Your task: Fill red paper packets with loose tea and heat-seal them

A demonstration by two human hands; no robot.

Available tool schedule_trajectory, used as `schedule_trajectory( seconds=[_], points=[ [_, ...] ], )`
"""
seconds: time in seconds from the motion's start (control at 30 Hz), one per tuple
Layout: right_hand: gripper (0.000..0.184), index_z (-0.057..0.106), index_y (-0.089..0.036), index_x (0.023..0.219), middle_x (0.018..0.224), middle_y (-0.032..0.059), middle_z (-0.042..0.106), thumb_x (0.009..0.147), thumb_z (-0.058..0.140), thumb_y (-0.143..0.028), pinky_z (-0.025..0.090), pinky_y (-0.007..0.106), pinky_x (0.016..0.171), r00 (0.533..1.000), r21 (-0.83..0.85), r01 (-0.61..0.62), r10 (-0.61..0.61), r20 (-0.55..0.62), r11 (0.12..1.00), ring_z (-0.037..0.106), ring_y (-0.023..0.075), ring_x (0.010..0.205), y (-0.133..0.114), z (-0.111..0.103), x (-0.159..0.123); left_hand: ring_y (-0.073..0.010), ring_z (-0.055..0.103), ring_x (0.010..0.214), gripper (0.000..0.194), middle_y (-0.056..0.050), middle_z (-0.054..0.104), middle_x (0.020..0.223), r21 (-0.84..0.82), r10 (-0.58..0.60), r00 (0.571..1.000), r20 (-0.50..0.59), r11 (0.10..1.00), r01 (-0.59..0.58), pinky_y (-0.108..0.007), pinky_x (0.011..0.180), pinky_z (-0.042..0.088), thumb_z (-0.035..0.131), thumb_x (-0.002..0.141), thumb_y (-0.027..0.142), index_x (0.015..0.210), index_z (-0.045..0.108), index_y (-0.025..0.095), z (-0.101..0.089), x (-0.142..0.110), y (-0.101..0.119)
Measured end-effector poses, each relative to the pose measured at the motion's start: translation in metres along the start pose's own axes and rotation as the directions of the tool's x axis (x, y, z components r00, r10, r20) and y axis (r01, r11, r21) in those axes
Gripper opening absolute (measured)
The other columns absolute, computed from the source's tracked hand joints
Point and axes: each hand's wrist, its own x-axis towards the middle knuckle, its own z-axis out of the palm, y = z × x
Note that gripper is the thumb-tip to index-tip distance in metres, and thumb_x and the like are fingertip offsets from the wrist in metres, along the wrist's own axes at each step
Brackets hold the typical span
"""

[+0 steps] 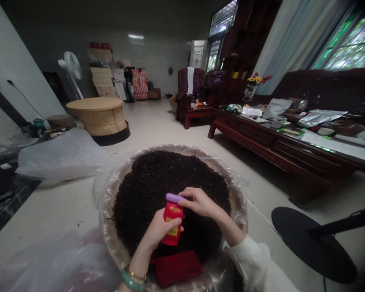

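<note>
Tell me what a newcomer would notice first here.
The heap of dark tea leaves fills a round woven tray in the foreground. Over it, the left hand grips a red packet while the right hand pinches its purple strip. To the right stands a carved dark-wood table with foil bags.

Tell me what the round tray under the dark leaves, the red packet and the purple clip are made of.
The round tray looks like woven bamboo, going by its pale tan, fibrous rim, though clear plastic film veils it. The red packet seems to be printed foil or plastic film, given its sheen and crisp edges. The purple clip looks like smooth moulded plastic with a satin finish.
</note>
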Motion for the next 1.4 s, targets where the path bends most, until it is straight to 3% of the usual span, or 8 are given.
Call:
schedule_trajectory(
  seconds=[0.6, 0.73, 0.9, 1.03, 1.13, 1.23, 1.4],
  points=[
    [0.023, 0.071, -0.017, 0.094, 0.084, 0.0035, 0.067, 0.084, 0.058, -0.033, 0.042, 0.025, 0.066, 0.999, 0.014, 0.037, -0.037, 0.011, 0.999, 0.06, 0.0162, 0.075, -0.004, 0.004, 0.002, -0.0193, 0.069, 0.061, 0.049, -0.012, 0.072, 0.088, -0.007, 0.007, 1.0, 0.008, 1.0, -0.006, -0.027, 0.056, 0.052, 0.081, 0.058, 0.038, 0.093, 0.061, 0.011, -0.004, 0.0, 0.002],
    [0.027, 0.069, -0.017, 0.1, 0.096, 0.0055, 0.07, 0.082, 0.06, -0.035, 0.045, 0.028, 0.074, 0.995, 0.084, -0.081, 0.085, -0.046, 0.993, 0.062, 0.02, 0.085, 0.017, -0.006, 0.006, -0.0187, 0.069, 0.059, 0.051, -0.013, 0.073, 0.09, -0.024, -0.009, 1.0, -0.009, 1.0, 0.009, -0.028, 0.056, 0.053, 0.083, 0.056, 0.038, 0.093, 0.061, 0.011, -0.006, -0.001, 0.002],
    [0.04, 0.065, -0.016, 0.11, 0.1, 0.0099, 0.067, 0.077, 0.067, -0.038, 0.045, 0.034, 0.078, 0.962, -0.148, -0.222, 0.192, -0.195, 0.964, 0.06, 0.024, 0.089, 0.043, -0.019, 0.008, -0.018, 0.069, 0.059, 0.051, -0.015, 0.073, 0.094, -0.042, -0.024, 0.999, -0.021, 0.999, 0.023, -0.028, 0.056, 0.052, 0.083, 0.054, 0.039, 0.091, 0.061, 0.012, -0.006, -0.002, 0.001],
    [0.03, 0.064, -0.019, 0.109, 0.094, 0.0081, 0.065, 0.086, 0.058, -0.038, 0.044, 0.034, 0.08, 0.963, -0.22, -0.082, 0.02, -0.269, 0.972, 0.057, 0.0216, 0.089, 0.024, -0.001, 0.008, -0.0175, 0.068, 0.059, 0.048, -0.012, 0.073, 0.089, -0.033, -0.022, 1.0, 0.006, 0.999, 0.022, -0.027, 0.057, 0.052, 0.082, 0.056, 0.037, 0.09, 0.061, 0.011, -0.003, -0.002, 0.0],
    [0.021, 0.067, -0.019, 0.087, 0.081, 0.0048, 0.065, 0.088, 0.056, -0.037, 0.044, 0.029, 0.073, 0.983, -0.167, 0.076, -0.101, -0.152, 0.983, 0.058, 0.0172, 0.079, 0.003, 0.019, 0.011, -0.0183, 0.068, 0.058, 0.044, -0.008, 0.071, 0.075, 0.0, -0.019, 0.999, 0.029, 1.0, 0.019, -0.027, 0.056, 0.051, 0.081, 0.057, 0.036, 0.087, 0.061, 0.011, 0.0, -0.003, 0.001],
    [0.029, 0.06, -0.017, 0.069, 0.068, 0.0013, 0.06, 0.091, 0.053, -0.037, 0.041, 0.025, 0.062, 0.989, -0.13, 0.128, -0.137, -0.057, 0.983, 0.054, 0.0128, 0.064, -0.004, 0.03, 0.014, -0.0188, 0.068, 0.058, 0.042, -0.007, 0.069, 0.072, 0.013, -0.039, 0.998, 0.041, 0.999, 0.039, -0.027, 0.054, 0.05, 0.08, 0.058, 0.035, 0.087, 0.06, 0.011, 0.001, -0.007, 0.001],
    [0.042, 0.046, -0.019, 0.062, 0.058, -0.002, 0.048, 0.095, 0.037, -0.042, 0.034, 0.024, 0.052, 0.974, -0.161, 0.222, -0.227, -0.015, 0.962, 0.043, 0.0103, 0.053, 0.003, 0.033, 0.009, -0.0182, 0.067, 0.056, 0.038, -0.005, 0.068, 0.069, -0.007, -0.075, 0.991, 0.108, 0.997, 0.076, -0.028, 0.055, 0.05, 0.079, 0.057, 0.031, 0.085, 0.061, 0.012, 0.002, -0.014, 0.001]
  ],
)
